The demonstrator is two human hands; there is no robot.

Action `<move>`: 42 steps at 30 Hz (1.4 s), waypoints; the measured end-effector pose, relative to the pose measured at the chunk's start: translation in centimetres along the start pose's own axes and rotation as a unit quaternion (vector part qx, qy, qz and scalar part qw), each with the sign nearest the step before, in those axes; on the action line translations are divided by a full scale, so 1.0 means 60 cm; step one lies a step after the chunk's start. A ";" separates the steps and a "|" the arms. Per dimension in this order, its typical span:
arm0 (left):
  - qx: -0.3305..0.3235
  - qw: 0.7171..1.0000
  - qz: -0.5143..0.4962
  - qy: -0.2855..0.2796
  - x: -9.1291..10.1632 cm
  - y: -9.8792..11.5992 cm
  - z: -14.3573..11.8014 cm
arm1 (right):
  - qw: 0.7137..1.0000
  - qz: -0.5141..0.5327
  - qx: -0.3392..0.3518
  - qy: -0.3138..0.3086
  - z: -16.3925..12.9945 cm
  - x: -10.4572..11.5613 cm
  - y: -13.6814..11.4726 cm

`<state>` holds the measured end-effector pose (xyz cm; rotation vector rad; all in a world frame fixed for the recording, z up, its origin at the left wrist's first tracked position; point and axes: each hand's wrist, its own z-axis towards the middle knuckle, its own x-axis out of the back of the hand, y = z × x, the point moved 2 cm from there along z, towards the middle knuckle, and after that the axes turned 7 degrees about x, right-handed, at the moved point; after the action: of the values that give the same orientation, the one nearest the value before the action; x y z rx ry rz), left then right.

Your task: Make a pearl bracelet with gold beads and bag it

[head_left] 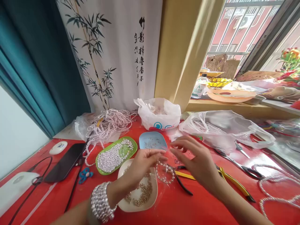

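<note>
**A:** ok what am I looking at, biggest stuff first?

**B:** Red desk (192,206) under everything. At the back a clear plastic bag (225,128) on the right, a white bag (159,117) in the middle, a heap of pinkish pearl strands (107,123) on the left. Then a green tray (131,144) of white pearls, a white dish (153,200) with goldish beads, a small blue dish (152,139), and yellow-handled pliers (232,181) right of my hands.

**A:** and the hands?

**B:** My left hand (142,164) has its grip pinched narrow, and my right hand (199,159) sits just across from it, fingers close together. Can't tell if either actually holds thread, too blurry. A loop of pearl beads (165,173) hangs just below them, over the white dish's right edge. Pearl bracelets (102,203) stacked on my left wrist.
</note>
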<state>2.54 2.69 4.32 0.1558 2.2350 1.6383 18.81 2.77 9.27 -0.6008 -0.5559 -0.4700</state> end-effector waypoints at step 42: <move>-0.027 0.985 -0.163 -0.049 0.094 0.019 0.007 | 0.990 -0.134 0.013 -0.042 0.065 -0.128 -0.041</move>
<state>-2.66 5.14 4.04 -0.1349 2.0148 1.4782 10.29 5.33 8.25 -0.5254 -0.7255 -0.6926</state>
